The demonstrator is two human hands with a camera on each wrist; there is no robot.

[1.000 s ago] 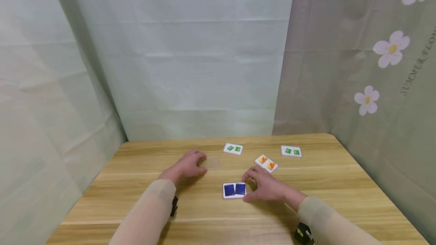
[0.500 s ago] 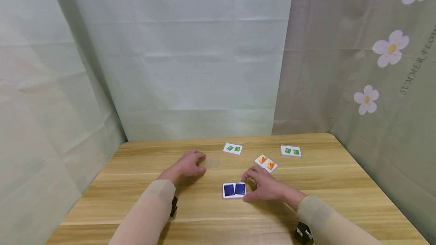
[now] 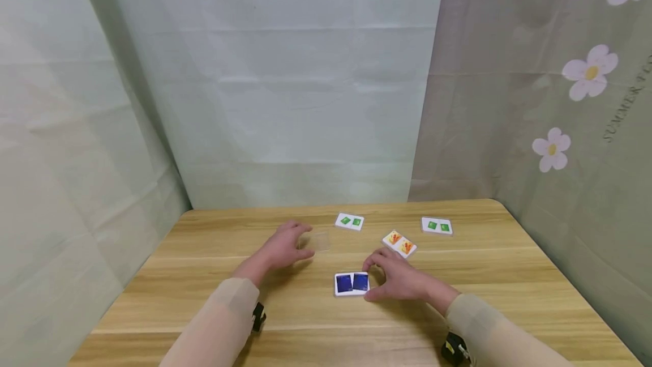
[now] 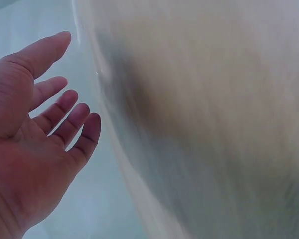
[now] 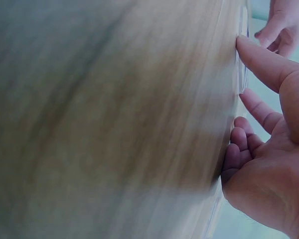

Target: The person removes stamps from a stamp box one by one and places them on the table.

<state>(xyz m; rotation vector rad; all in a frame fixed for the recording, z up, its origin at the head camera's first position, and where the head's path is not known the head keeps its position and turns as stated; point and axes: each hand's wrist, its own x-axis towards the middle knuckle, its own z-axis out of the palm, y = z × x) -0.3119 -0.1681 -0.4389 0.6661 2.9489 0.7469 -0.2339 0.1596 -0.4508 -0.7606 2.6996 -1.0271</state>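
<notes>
My right hand (image 3: 399, 277) pinches the right end of a flat white card (image 3: 352, 284) with two dark blue squares, lying on the table. In the right wrist view, the thumb and index fingertip of the right hand (image 5: 276, 144) touch the card's edges, and the other fingers curl by the tabletop. Further left, my left hand (image 3: 282, 247) has its thumb and fingers spread beside a clear flat plate (image 3: 321, 242) that is hard to see. The left wrist view shows the left hand (image 4: 45, 129) with loosely bent fingers and nothing gripped.
Behind the right hand lies a tilted white card (image 3: 399, 243) with orange pictures. Two white cards with green squares, the left card (image 3: 349, 221) and the right card (image 3: 436, 226), lie near the back of the wooden table (image 3: 229, 237). Cloth curtains (image 3: 305, 101) surround it.
My left thumb and fingers have spread a little wider, away from the clear plate's edges. The right hand and the card with blue squares have stayed in place.
</notes>
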